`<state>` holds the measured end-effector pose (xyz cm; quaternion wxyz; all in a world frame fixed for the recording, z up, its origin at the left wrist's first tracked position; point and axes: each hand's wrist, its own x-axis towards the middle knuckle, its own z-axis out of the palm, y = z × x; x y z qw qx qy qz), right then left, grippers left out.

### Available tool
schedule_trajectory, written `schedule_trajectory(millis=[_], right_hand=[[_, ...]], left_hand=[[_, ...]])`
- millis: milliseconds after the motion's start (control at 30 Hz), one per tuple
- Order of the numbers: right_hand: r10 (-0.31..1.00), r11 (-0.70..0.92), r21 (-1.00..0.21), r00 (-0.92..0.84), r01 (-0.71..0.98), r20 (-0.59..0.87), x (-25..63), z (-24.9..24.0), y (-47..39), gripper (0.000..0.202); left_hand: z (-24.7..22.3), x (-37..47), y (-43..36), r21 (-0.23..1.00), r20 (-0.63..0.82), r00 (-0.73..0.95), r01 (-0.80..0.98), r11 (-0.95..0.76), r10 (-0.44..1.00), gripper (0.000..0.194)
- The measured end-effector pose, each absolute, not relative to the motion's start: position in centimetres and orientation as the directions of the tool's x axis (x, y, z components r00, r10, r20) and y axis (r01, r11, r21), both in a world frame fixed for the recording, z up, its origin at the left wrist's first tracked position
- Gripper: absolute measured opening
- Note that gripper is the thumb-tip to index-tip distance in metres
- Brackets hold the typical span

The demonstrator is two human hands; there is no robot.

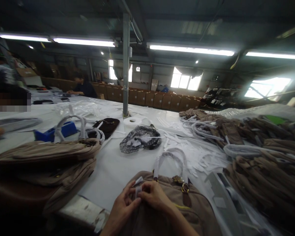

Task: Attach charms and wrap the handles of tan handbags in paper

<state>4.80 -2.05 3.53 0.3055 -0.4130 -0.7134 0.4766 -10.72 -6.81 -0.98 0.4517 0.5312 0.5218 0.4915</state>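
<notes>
A brown handbag (201,203) lies before me at the table's front edge, its looped handles (172,154) wrapped in white and gold-coloured rings at their bases. My left hand (125,203) and my right hand (153,195) meet over the bag's upper left part. Between them is a small whitish strip (138,190), pinched by the fingers of both hands. One end of the strip sticks up above my left fingertips. Both hands are closed, with fingertips nearly touching.
Brown bags are stacked at the left (46,150) and piled at the right (267,177). A grey tape dispenser (226,196) stands right of the bag. Farther back are a patterned dark bundle (140,139), a blue dispenser (55,131), paper scraps (194,154) and a post (126,65). People are at the left.
</notes>
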Motion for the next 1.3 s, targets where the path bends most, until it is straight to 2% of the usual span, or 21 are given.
schedule_trajectory(millis=[67, 167, 267, 367, 467, 600, 833, 933, 1033, 1300], right_hand=[[0.867, 0.204, -0.94, -0.496, 0.272, 0.044, 5.1, 3.5, -2.1, 0.012], [0.875, 0.224, -0.928, -0.481, 0.298, 0.056, 5.4, 3.4, -2.0, 0.014], [0.879, 0.207, -0.928, -0.475, 0.31, 0.037, 5.5, 3.2, -1.9, 0.032], [0.841, 0.207, -0.946, -0.54, 0.249, 0.042, 5.3, 3.2, -2.0, 0.018], [0.864, 0.184, -0.96, -0.501, 0.211, 0.056, 5.1, 3.2, -2.2, 0.014], [0.893, 0.171, -0.96, -0.446, 0.224, 0.055, 5.0, 2.9, -2.3, 0.011], [0.862, 0.356, -0.853, -0.486, 0.382, 0.142, 5.2, 2.9, -2.6, 0.011], [0.85, 0.398, -0.828, -0.497, 0.396, 0.171, 5.3, 3.0, -2.8, 0.01], [0.844, 0.418, -0.81, -0.506, 0.411, 0.179, 5.4, 3.0, -2.8, 0.008], [0.883, 0.352, -0.837, -0.445, 0.419, 0.149, 5.1, 2.4, -2.8, 0.008]], left_hand=[[-0.6, -10.7, -6.8, 0.984, 0.075, 0.03, 0.16, -0.079, 0.997, 0.032], [-0.3, -10.5, -6.9, 0.955, 0.073, -0.015, 0.288, -0.065, 0.997, 0.024], [-0.8, -10.2, -7.1, 0.919, 0.133, -0.06, 0.38, -0.101, 0.989, 0.023], [-1.6, -10.0, -7.2, 0.896, 0.19, -0.096, 0.424, -0.133, 0.977, 0.02], [-2.0, -9.9, -7.3, 0.91, 0.136, -0.155, 0.411, -0.061, 0.979, 0.019], [-1.7, -9.9, -7.2, 0.934, 0.1, -0.114, 0.354, -0.053, 0.988, 0.021], [-1.8, -9.3, -7.5, 0.915, 0.143, -0.111, 0.394, -0.088, 0.984, 0.027], [-2.4, -9.2, -7.7, 0.9, 0.206, -0.122, 0.413, -0.139, 0.971, 0.026], [-2.5, -9.2, -7.7, 0.903, 0.208, -0.128, 0.407, -0.14, 0.97, 0.026], [-1.8, -9.2, -7.5, 0.941, 0.153, -0.123, 0.32, -0.106, 0.981, 0.024]])
